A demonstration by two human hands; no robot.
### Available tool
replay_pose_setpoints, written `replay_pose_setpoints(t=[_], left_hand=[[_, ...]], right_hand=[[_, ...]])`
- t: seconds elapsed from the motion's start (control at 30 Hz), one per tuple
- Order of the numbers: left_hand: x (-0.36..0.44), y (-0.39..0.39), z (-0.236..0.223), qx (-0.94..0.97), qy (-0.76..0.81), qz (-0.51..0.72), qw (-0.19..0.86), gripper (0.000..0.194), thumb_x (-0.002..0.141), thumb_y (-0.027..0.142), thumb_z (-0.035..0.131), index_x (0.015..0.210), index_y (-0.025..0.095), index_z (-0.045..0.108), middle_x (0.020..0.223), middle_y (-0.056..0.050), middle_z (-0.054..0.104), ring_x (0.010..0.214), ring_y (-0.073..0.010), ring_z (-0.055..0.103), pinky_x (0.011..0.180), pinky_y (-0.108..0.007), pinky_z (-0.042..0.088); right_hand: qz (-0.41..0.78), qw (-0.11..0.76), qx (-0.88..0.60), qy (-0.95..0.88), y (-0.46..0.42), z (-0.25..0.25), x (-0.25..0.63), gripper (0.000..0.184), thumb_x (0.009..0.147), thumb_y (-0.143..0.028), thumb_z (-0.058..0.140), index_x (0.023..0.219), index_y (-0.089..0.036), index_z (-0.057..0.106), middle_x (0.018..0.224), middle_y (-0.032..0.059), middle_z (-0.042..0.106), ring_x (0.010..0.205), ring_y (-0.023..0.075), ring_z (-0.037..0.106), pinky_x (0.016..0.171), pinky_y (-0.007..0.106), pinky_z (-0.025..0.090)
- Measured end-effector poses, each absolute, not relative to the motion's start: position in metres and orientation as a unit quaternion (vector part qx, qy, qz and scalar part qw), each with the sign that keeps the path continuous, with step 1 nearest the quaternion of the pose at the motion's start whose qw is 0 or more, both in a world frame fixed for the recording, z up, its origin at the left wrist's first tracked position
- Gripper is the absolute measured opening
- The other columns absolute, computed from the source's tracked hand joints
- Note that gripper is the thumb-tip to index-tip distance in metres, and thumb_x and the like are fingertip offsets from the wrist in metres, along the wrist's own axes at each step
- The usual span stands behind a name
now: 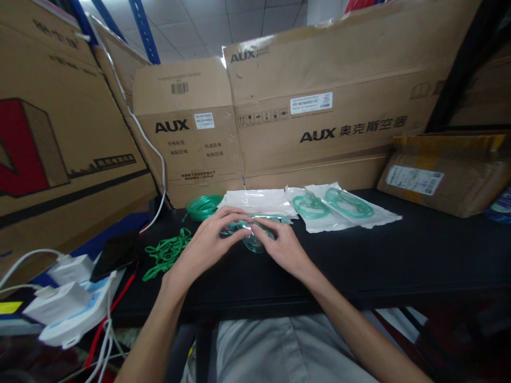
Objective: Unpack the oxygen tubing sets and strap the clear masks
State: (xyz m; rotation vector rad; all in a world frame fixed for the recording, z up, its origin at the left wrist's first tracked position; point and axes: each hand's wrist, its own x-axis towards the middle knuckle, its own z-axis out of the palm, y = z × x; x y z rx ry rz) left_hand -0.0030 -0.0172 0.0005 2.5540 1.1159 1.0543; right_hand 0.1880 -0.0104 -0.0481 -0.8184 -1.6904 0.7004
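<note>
In the middle of the black table, both hands are closed round a see-through green plastic mask (254,244). My left hand (217,231) grips its left side, thumb and fingers bent over the top. From the right, my right hand (282,240) pinches it, its thumb close to the left thumb. The fingers cover much of the mask, and only its rounded lower part and some edges show. Left of my left hand lies a loose heap of green elastic cords (165,254). Behind that hand is a coil of clear green tubing (203,207).
White packets (257,202) lie behind my hands. To their right, clear packets (351,207) hold coiled green tubing. A taped carton (435,175) stands far right. Large cardboard sheets (275,138) wall the back. At left are a power strip (75,319), cables and a black phone (115,254).
</note>
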Motion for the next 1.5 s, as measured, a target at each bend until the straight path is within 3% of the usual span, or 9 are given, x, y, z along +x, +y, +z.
replay_pose_setpoints(t=[0.1,0.3,0.53,0.73,0.93,1.2,1.5], left_hand=[[-0.006,-0.017,0.0,0.876,0.349,0.326,0.071,0.032,0.092,0.042,0.066,0.119,0.026,0.069,0.13,-0.002,0.066,0.123,-0.0185,0.058,0.111,-0.031,0.039],[-0.013,-0.019,0.003,0.866,0.384,0.311,0.074,0.039,0.088,0.046,0.069,0.12,0.025,0.069,0.128,-0.001,0.07,0.122,-0.0208,0.061,0.11,-0.032,0.041],[-0.022,-0.019,0.007,0.844,0.414,0.319,0.119,0.04,0.088,0.049,0.068,0.121,0.026,0.069,0.127,-0.001,0.07,0.12,-0.0219,0.063,0.108,-0.032,0.044],[-0.028,-0.021,0.01,0.837,0.423,0.315,0.148,0.039,0.088,0.049,0.068,0.119,0.026,0.071,0.126,0.0,0.071,0.12,-0.0222,0.063,0.108,-0.032,0.043],[-0.03,-0.017,0.008,0.838,0.414,0.323,0.148,0.038,0.087,0.048,0.069,0.117,0.024,0.073,0.123,-0.001,0.073,0.116,-0.0231,0.066,0.106,-0.032,0.045],[-0.028,-0.018,0.009,0.851,0.397,0.316,0.136,0.037,0.088,0.045,0.069,0.119,0.025,0.073,0.124,-0.002,0.072,0.118,-0.0227,0.065,0.107,-0.033,0.045],[-0.032,-0.019,0.012,0.831,0.418,0.343,0.13,0.04,0.091,0.047,0.064,0.122,0.022,0.07,0.117,-0.004,0.073,0.102,-0.0215,0.066,0.097,-0.032,0.05]], right_hand=[[0.297,0.529,-0.365,-0.706,-0.012,-0.047,0.188,0.034,0.097,-0.038,0.054,0.117,-0.02,0.075,0.119,0.0051,0.075,0.108,0.0253,0.069,0.098,0.036,0.048],[0.309,0.507,-0.373,-0.713,-0.014,-0.044,0.189,0.04,0.099,-0.045,0.051,0.112,-0.018,0.077,0.111,0.005,0.077,0.104,0.025,0.069,0.097,0.036,0.048],[0.335,0.532,-0.307,-0.714,-0.017,-0.043,0.187,0.035,0.092,-0.039,0.063,0.122,-0.022,0.067,0.124,0.0043,0.07,0.115,0.0204,0.063,0.097,0.029,0.048],[0.334,0.522,-0.299,-0.726,-0.018,-0.044,0.186,0.031,0.088,-0.032,0.067,0.117,-0.021,0.063,0.114,0.0023,0.068,0.094,0.016,0.064,0.078,0.024,0.048],[0.31,0.522,-0.314,-0.73,-0.016,-0.047,0.186,0.031,0.087,-0.032,0.067,0.117,-0.022,0.066,0.109,0.0016,0.07,0.082,0.015,0.061,0.07,0.025,0.046],[0.326,0.515,-0.346,-0.714,-0.015,-0.048,0.185,0.036,0.091,-0.042,0.062,0.12,-0.022,0.07,0.102,0.0031,0.074,0.075,0.0161,0.063,0.067,0.028,0.05],[0.246,0.516,-0.362,-0.737,-0.015,-0.048,0.184,0.03,0.087,-0.033,0.065,0.113,-0.02,0.072,0.101,0.0018,0.075,0.081,0.017,0.066,0.074,0.027,0.048]])
